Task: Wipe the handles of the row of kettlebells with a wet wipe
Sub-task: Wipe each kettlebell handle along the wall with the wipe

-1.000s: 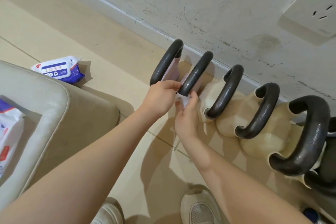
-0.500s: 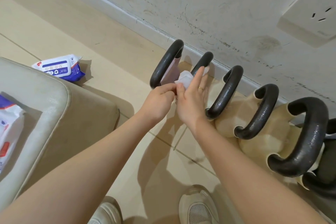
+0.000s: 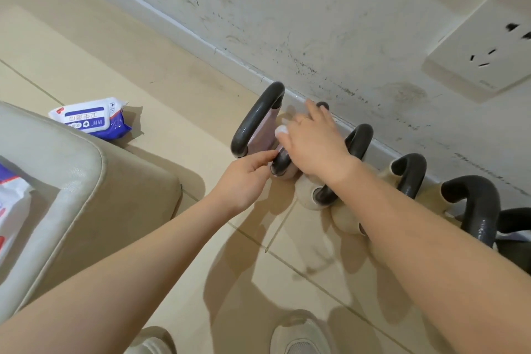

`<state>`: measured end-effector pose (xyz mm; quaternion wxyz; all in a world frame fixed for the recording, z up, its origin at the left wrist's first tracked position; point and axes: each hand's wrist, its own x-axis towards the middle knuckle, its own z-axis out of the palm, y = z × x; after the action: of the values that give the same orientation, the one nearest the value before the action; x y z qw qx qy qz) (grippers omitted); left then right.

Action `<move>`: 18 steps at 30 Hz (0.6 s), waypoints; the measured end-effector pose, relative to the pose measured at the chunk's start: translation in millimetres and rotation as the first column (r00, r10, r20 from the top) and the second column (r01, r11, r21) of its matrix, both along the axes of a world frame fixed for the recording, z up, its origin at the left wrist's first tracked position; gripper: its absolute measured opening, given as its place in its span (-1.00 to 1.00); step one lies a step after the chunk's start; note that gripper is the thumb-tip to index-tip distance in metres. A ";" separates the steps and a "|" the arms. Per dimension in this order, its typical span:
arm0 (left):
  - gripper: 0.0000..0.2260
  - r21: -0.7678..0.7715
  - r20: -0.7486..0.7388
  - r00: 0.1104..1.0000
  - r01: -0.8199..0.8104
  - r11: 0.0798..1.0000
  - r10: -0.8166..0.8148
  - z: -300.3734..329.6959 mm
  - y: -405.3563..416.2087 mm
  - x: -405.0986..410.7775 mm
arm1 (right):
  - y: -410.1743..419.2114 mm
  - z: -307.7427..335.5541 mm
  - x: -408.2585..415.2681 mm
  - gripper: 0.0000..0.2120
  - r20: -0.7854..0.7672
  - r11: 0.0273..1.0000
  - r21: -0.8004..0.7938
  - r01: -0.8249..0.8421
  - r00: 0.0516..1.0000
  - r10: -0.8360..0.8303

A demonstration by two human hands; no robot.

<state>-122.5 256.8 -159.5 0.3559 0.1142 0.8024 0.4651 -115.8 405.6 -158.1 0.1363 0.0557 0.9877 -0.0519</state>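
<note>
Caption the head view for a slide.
Right hand rubs a white wet wipe along the second black kettlebell handle; left hand steadies its base.

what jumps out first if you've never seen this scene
A row of kettlebells with dark looped handles runs along the scuffed wall. The right hand presses a white wipe onto the second handle while the left hand steadies its near end. A wipes pack lies on the floor, left.
</note>
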 end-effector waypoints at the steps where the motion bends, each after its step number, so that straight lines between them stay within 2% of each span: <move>1: -0.61 -0.004 -0.020 1.000 0.005 1.000 -0.005 0.2 0.4 -0.9 | -4.0 0.0 3.2 -0.60 0.023 0.993 0.001 -0.119 0.993 0.119; 3: -0.62 -0.021 -0.066 0.997 0.033 0.999 -0.034 -1.0 2.8 -2.5 | 2.2 3.1 1.8 -0.68 0.055 0.977 0.029 -0.211 0.976 0.209; 6: -0.62 -0.079 -0.112 0.991 0.060 0.995 -0.068 -1.2 9.6 -5.5 | 25.9 4.8 -14.6 -0.70 0.085 0.993 0.121 0.003 0.996 -0.014; 7: -0.64 -0.087 -0.115 0.991 0.065 0.994 -0.075 -0.8 11.8 -6.7 | 27.9 3.6 -17.8 -0.70 0.072 0.992 0.104 0.071 0.994 -0.079; 9: -0.67 -0.082 -0.121 0.989 0.081 0.993 -0.090 1.5 18.0 -9.2 | 20.8 0.2 -14.4 -0.68 0.016 0.993 -0.031 0.112 0.994 -0.112; 11: -0.72 -0.081 -0.159 0.982 0.090 0.993 -0.102 3.3 25.7 -12.1 | 12.7 -2.2 -6.4 -0.65 -0.042 0.987 -0.151 0.053 0.997 -0.060; 13: -0.71 -0.122 -0.192 0.976 0.084 0.989 -0.107 2.9 33.3 -16.0 | 19.2 -3.4 -7.9 -0.69 -0.054 0.990 -0.142 0.017 0.998 -0.024; 15: -0.66 -0.186 -0.185 0.974 0.097 0.978 -0.132 2.1 38.7 -20.6 | 34.3 -4.4 -18.7 -0.73 -0.020 0.984 -0.140 0.108 0.994 -0.112; 18: -0.73 -0.280 -0.201 0.956 0.154 0.948 -0.215 1.1 41.6 -26.0 | 53.6 -3.8 -28.5 -0.70 0.067 0.877 -0.318 0.359 0.932 -0.356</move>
<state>-148.5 298.4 -158.5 0.3154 0.1942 0.8778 0.3036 -144.2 459.1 -161.9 0.1349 0.2139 0.9377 -0.2382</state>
